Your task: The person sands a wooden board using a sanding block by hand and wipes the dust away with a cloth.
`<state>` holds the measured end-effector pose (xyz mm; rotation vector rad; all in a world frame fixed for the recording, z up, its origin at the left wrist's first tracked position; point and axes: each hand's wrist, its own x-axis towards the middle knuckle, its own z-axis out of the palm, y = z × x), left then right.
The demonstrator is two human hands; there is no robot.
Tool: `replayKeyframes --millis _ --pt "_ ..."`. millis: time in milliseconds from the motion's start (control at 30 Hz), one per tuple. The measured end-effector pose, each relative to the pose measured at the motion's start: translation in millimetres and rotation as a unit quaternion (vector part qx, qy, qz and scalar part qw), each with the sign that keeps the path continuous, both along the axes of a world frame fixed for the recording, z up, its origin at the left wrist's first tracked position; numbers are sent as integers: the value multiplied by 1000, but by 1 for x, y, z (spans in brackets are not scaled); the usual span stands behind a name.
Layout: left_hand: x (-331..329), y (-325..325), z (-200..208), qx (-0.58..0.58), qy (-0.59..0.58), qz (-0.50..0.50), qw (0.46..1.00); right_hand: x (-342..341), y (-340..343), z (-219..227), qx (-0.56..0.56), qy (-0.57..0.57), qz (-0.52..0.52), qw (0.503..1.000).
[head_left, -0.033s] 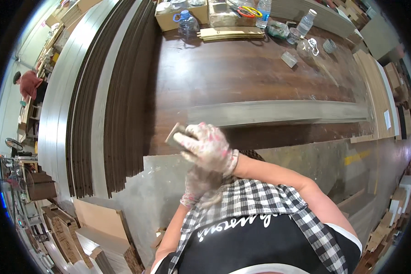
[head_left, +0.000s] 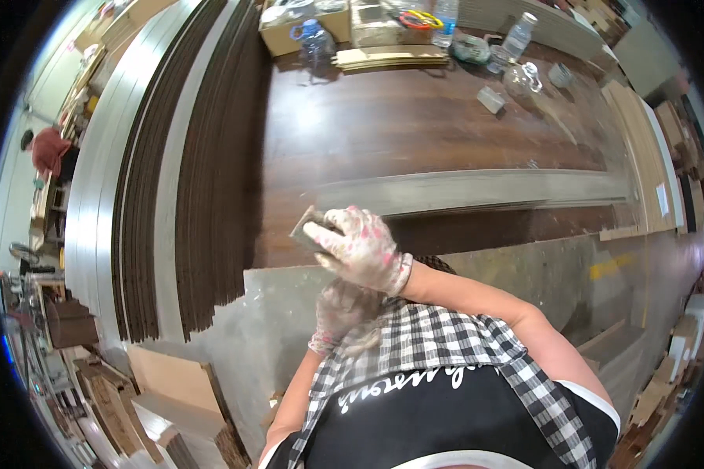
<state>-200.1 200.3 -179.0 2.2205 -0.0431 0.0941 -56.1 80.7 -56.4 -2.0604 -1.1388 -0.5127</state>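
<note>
My right hand [head_left: 357, 244], in a white work glove with pink spots, is closed on a small flat grey rectangular block [head_left: 308, 227]. The block is held tilted above the near edge of the brown tabletop [head_left: 352, 129]. My left hand [head_left: 344, 311], in a similar soiled glove, is below the right one, close to my checked apron [head_left: 418, 332]. The right hand and wrist cover part of it, and its fingers are not clear. Just beyond my hands a stack of long grey planks [head_left: 477, 191] lies across the tabletop.
Tall rows of stacked planks [head_left: 211, 172] stand at the left. Along the back are a cardboard box [head_left: 289, 37], a blue-capped jug [head_left: 315, 43], wood strips [head_left: 391, 58], bottles [head_left: 518, 37] and a small clear block [head_left: 491, 100]. Far left, another person [head_left: 51, 152] bends over a bench.
My right hand and the grey block have shifted slightly to the right. The background has moved a little in view. Both hands keep nearly the same pose.
</note>
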Motion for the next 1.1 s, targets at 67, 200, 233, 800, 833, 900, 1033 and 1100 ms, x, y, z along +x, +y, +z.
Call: replayKeyframes --millis 67,200,233,800,833,900,1033,1100 --pt "19 -18 32 -59 -11 19 998 9 -30 -11 -14 13 -56 998" --pt "48 -39 40 -50 -35 -62 996 13 -130 -20 -21 -4 -203 979" --pt "54 -44 33 -76 -32 -82 993 16 -164 -26 -22 -18 -238 971" --pt "183 -302 185 257 -153 -102 949 121 -754 -9 60 32 -691 719" --pt "191 -311 189 311 -130 -89 937 124 -765 -12 82 32 -677 731" --pt "198 -326 193 420 -69 -67 902 127 -717 0 113 3 -589 800" --pt "223 -344 182 500 -30 -85 861 122 -660 -18 305 66 -375 873" --pt "231 -335 192 449 -40 -130 883 111 -644 -21 317 102 -362 871"
